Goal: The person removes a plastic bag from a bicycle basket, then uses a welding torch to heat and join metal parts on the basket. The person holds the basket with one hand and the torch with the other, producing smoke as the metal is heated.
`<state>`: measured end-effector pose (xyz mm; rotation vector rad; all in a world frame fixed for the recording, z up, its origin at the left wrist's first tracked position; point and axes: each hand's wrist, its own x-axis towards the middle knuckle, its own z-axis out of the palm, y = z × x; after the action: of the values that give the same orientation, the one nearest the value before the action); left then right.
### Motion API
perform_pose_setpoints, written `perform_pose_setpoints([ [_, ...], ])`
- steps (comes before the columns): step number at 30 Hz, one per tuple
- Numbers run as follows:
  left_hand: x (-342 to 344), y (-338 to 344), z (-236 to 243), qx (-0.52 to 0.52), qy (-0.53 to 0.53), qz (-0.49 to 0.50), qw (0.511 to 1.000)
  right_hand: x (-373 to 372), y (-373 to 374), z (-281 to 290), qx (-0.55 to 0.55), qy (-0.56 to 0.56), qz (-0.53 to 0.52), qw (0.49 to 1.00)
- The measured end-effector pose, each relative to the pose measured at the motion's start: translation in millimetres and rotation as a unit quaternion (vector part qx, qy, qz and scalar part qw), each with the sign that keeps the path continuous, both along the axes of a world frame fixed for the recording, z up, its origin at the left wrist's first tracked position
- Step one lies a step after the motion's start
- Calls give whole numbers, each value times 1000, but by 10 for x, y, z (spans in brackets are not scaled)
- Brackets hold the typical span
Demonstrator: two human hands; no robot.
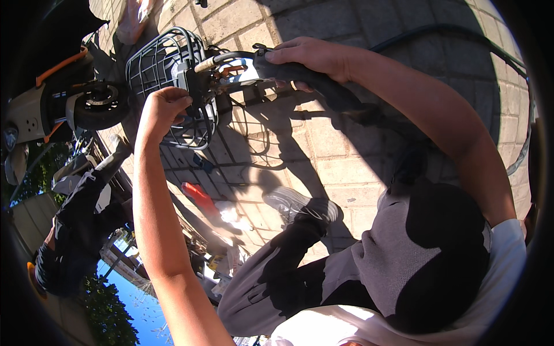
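Black wire basket (167, 69) sits at the front of a bike, upper left of the head view, over sunlit paving bricks (346, 144). We note the left hand (163, 109) curled into a fist against the basket's lower right rim; whether it pinches a wire we cannot tell. The right hand (314, 56) is wrapped over the dark handlebar grip (300, 75), fingers closed around it. A brake lever (222, 59) and orange fitting lie between grip and basket. Another scooter's wheel (101, 104) stands just left of the basket.
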<state>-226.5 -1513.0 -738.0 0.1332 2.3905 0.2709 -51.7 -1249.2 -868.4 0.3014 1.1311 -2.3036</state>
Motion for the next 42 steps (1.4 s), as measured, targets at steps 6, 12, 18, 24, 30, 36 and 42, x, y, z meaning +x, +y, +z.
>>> perform_pose_setpoints([
  [6, -9, -3, 1, -4, -1, -7, 1000, 10, -36, -2, 19, 9, -10, 1000],
  [12, -3, -2, 2, 0, -2, 0, 1000, 6, -13, 2, 15, 11, -1, 1000],
  [18, 8, 15, 12, 0, -2, -2, 1000, 23, -15, -3, -13, -1, 11, 1000],
  [24, 10, 6, 5, 2, 1, -1, 1000, 63, -42, -2, -49, -20, 16, 998],
  [30, -6, -23, -8, 7, 0, -7, 1000, 57, -47, 25, -17, -19, 8, 1000],
  [36, -22, -15, -8, 11, -14, 1, 1000, 89, -116, 71, 6, 2, 12, 1000],
  [42, -10, -29, -7, 17, -9, 4, 1000, 183, -253, 38, 190, 212, 41, 958],
])
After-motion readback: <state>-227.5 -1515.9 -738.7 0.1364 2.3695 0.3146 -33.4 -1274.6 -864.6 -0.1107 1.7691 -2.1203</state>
